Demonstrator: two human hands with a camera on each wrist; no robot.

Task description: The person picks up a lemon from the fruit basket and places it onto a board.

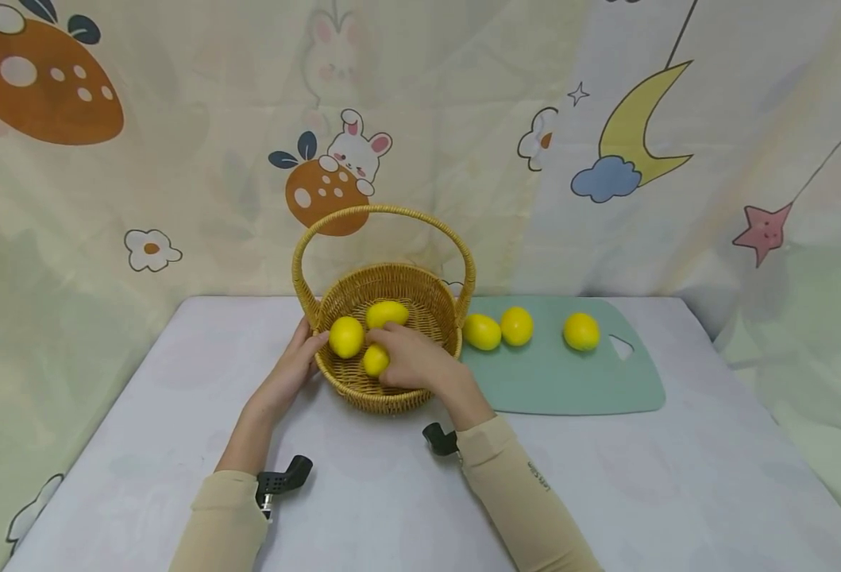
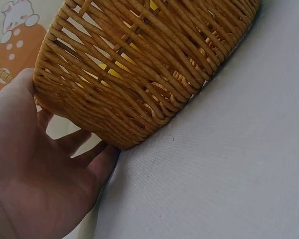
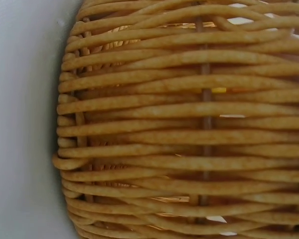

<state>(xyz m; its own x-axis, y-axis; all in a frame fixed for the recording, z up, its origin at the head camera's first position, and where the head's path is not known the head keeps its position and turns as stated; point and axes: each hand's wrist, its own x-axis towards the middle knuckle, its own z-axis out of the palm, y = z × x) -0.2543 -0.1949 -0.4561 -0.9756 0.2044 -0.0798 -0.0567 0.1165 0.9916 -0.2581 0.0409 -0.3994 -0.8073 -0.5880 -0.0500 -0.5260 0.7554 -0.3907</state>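
Yellow lemons in wicker basket, near table's far edge.
Right grip curled on one lemon, apparently placing; left grip clasps basket side. Next likely calls for gentle release.

Possibly a makeshift studio, cartoon-printed curtain behind, white-covered table
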